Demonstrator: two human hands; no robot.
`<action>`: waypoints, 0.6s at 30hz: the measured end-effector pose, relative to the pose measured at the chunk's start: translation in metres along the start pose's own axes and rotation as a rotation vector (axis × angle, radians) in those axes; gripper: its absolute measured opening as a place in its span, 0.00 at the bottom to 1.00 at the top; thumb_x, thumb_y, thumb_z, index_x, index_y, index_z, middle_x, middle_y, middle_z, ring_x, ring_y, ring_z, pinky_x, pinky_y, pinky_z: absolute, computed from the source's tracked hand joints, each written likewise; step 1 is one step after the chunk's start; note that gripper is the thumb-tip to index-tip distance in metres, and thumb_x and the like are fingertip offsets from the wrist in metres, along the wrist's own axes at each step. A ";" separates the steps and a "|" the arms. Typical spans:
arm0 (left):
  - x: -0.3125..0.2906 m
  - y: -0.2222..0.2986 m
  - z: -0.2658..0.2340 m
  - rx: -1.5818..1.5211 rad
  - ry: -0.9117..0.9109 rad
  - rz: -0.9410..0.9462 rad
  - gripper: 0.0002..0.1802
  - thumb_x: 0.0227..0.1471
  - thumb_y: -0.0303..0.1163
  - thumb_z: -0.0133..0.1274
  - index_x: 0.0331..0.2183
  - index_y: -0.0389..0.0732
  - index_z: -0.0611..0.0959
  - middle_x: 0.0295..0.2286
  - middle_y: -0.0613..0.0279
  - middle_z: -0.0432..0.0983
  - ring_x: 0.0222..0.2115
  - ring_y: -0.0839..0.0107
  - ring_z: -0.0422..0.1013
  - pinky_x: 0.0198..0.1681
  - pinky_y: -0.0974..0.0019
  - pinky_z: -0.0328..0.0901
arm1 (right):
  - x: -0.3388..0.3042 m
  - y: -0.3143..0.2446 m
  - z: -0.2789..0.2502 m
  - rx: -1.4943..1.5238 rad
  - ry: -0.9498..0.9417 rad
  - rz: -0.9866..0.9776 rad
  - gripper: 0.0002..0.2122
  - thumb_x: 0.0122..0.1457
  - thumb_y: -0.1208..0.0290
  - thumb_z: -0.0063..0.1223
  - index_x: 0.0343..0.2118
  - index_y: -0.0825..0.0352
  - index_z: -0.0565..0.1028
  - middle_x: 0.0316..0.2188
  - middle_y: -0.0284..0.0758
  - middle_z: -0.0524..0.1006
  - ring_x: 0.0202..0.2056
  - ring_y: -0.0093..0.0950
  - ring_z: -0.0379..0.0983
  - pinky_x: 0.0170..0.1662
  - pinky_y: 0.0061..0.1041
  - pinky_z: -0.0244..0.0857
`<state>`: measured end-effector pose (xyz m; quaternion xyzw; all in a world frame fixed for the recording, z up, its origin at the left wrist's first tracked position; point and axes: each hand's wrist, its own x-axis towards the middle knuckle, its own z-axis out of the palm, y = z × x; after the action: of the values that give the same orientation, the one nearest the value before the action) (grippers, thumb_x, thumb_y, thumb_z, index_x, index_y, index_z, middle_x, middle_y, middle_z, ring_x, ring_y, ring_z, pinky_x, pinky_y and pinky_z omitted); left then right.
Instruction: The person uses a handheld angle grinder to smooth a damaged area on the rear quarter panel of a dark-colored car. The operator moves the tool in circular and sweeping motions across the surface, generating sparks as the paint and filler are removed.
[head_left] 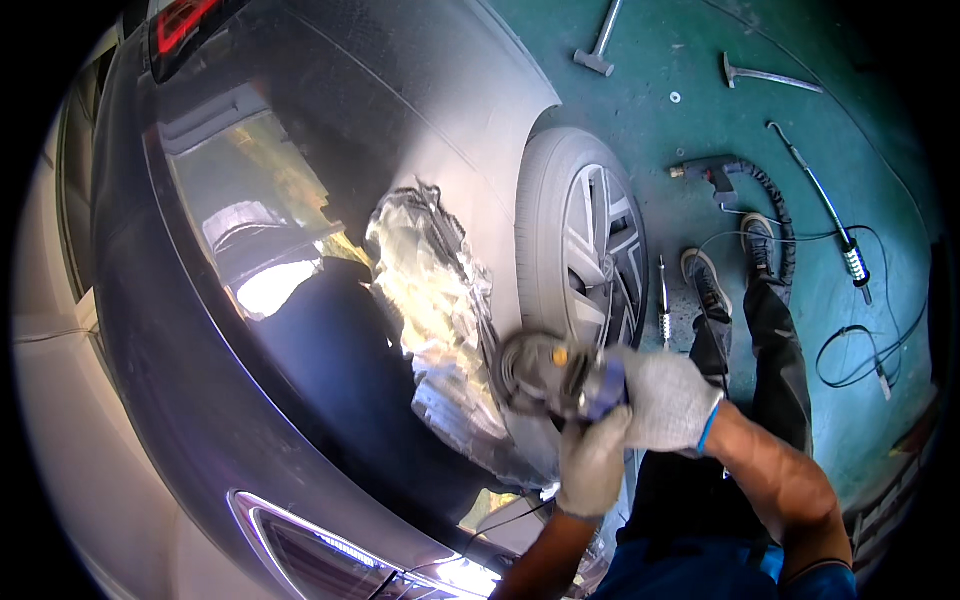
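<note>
An angle grinder (560, 372) is in both my gloved hands, held against or close above a car's dark grey body panel (440, 130), behind the rear wheel. My right hand (668, 400) is closed round the grinder's body. From below, my left hand (594, 465) grips it near the head; part of those fingers is hidden. The disc sits at the lower right edge of a bare, crumpled metal patch (430, 290) that shines silver. Whether the disc touches the metal I cannot tell. Dull, sanded paint surrounds the patch on the wheel side.
The wheel (600, 250) stands right beside the grinder. On the green floor (660, 130) lie a hammer (595, 62), a second hammer (770, 77), a slide hammer (825, 205), a gun-shaped tool with a hose (720, 180) and a cable (865, 360). My feet (708, 280) are near the wheel.
</note>
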<state>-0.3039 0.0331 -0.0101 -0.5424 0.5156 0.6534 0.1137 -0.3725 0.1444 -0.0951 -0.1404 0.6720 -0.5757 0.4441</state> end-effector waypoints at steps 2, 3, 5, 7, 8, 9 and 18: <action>-0.020 -0.008 -0.001 -0.015 0.046 0.013 0.26 0.57 0.23 0.57 0.57 0.31 0.73 0.52 0.55 0.75 0.54 0.64 0.71 0.62 0.56 0.63 | -0.012 0.000 0.014 0.011 -0.054 0.011 0.28 0.41 0.59 0.65 0.43 0.75 0.73 0.25 0.52 0.80 0.30 0.53 0.80 0.36 0.45 0.76; -0.016 -0.005 -0.002 0.055 0.023 0.015 0.26 0.58 0.24 0.56 0.57 0.32 0.74 0.52 0.55 0.75 0.53 0.64 0.72 0.62 0.57 0.63 | -0.011 0.000 0.016 0.013 -0.040 0.023 0.29 0.40 0.58 0.66 0.43 0.75 0.74 0.26 0.53 0.80 0.31 0.53 0.80 0.35 0.46 0.76; -0.002 0.007 -0.002 0.188 -0.021 0.022 0.25 0.58 0.27 0.55 0.57 0.33 0.75 0.51 0.56 0.74 0.52 0.64 0.72 0.61 0.57 0.64 | -0.001 0.000 0.009 0.027 0.066 -0.026 0.29 0.40 0.58 0.66 0.42 0.75 0.74 0.25 0.53 0.79 0.31 0.53 0.80 0.35 0.46 0.76; 0.018 0.023 0.008 0.077 -0.088 -0.010 0.27 0.58 0.30 0.56 0.57 0.30 0.73 0.52 0.54 0.74 0.54 0.61 0.71 0.63 0.54 0.62 | 0.015 0.002 0.006 0.054 0.263 -0.079 0.27 0.40 0.58 0.67 0.40 0.75 0.75 0.24 0.53 0.79 0.30 0.53 0.80 0.34 0.47 0.76; 0.022 0.028 0.013 0.056 -0.129 0.025 0.27 0.58 0.31 0.57 0.56 0.29 0.73 0.52 0.53 0.74 0.54 0.60 0.71 0.63 0.53 0.61 | 0.021 0.004 0.001 0.005 0.235 -0.101 0.27 0.40 0.58 0.67 0.40 0.75 0.75 0.24 0.53 0.78 0.30 0.53 0.80 0.34 0.47 0.76; 0.022 0.027 0.009 0.044 -0.156 0.039 0.28 0.57 0.29 0.57 0.57 0.30 0.73 0.52 0.53 0.74 0.55 0.60 0.70 0.63 0.53 0.61 | 0.016 -0.001 -0.001 0.037 0.221 -0.105 0.28 0.40 0.59 0.67 0.41 0.75 0.74 0.24 0.53 0.78 0.30 0.53 0.79 0.34 0.47 0.76; 0.003 0.028 0.007 0.060 -0.038 0.062 0.26 0.56 0.25 0.60 0.54 0.28 0.75 0.48 0.55 0.76 0.49 0.66 0.74 0.56 0.62 0.67 | 0.007 -0.013 0.007 0.190 0.222 -0.135 0.28 0.41 0.58 0.67 0.43 0.71 0.76 0.27 0.54 0.79 0.33 0.56 0.78 0.38 0.47 0.75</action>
<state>-0.3288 0.0249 0.0022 -0.5101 0.5493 0.6511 0.1192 -0.3755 0.1313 -0.0860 -0.0781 0.6487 -0.6772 0.3384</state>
